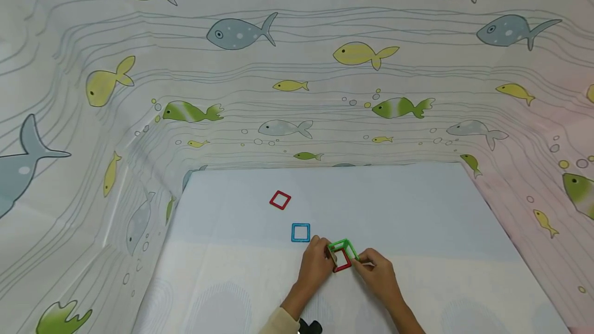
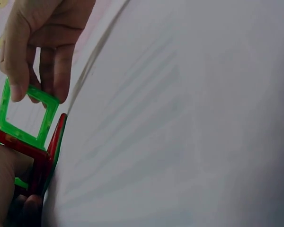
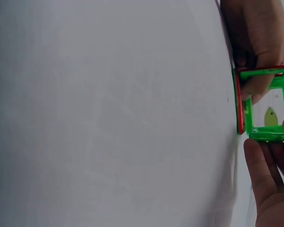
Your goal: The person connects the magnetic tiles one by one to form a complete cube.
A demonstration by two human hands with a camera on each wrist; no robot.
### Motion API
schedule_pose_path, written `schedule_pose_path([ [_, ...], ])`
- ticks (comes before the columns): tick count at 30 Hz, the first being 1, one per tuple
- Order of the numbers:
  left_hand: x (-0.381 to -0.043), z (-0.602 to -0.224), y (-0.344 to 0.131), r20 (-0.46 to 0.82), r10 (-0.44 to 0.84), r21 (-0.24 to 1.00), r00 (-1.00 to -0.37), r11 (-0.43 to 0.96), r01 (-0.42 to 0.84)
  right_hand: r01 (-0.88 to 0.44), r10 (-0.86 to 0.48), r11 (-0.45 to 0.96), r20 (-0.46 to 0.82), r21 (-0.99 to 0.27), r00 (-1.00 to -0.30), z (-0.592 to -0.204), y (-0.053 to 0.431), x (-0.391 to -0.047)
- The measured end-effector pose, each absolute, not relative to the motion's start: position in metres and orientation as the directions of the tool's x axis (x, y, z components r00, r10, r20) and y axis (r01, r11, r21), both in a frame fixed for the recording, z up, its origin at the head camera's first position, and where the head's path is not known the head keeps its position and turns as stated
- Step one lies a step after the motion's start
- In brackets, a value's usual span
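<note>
My left hand (image 1: 317, 262) grips the left side of a small box-like build of red and green square magnetic tiles. Its thumb reaches inside the frame in the right wrist view. A red tile (image 1: 343, 268) forms the bottom of the build, low over the table. My right hand (image 1: 378, 274) pinches a green square tile (image 3: 270, 135) on the right side between thumb and fingers. In the left wrist view this green tile (image 2: 50, 120) stands up along the edge of the red one (image 2: 57, 137). The left fingers are partly hidden behind the tiles.
A blue square tile (image 1: 300, 241) lies flat just beyond my left hand. Farther back lies a red square tile (image 1: 286, 203), turned on its corner. Fish-printed cloth (image 1: 325, 76) rises behind the pale table (image 1: 232, 210). A black object (image 1: 315, 327) shows beside the left sleeve.
</note>
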State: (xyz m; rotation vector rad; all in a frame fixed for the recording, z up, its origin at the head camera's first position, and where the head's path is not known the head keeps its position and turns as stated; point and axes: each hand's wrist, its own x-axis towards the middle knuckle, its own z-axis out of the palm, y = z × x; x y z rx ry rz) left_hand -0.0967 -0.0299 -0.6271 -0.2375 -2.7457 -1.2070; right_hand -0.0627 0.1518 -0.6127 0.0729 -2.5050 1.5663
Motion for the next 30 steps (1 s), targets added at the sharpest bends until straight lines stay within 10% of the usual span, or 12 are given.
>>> schedule_pose_path([
  [13, -0.098, -0.628, -0.029, 0.168, 0.082, 0.713, -0.982, 0.678, 0.179, -0.194, -0.005, 0.405, 0.210, -0.894, -0.978, -0.615, 0.151, -0.063],
  [30, -0.096, -0.628, -0.030, 0.172, 0.101, 0.708, -0.980, 0.680, 0.194, -0.175, -0.126, 0.730, 0.122, -0.661, -0.985, -0.616, 0.145, -0.078],
])
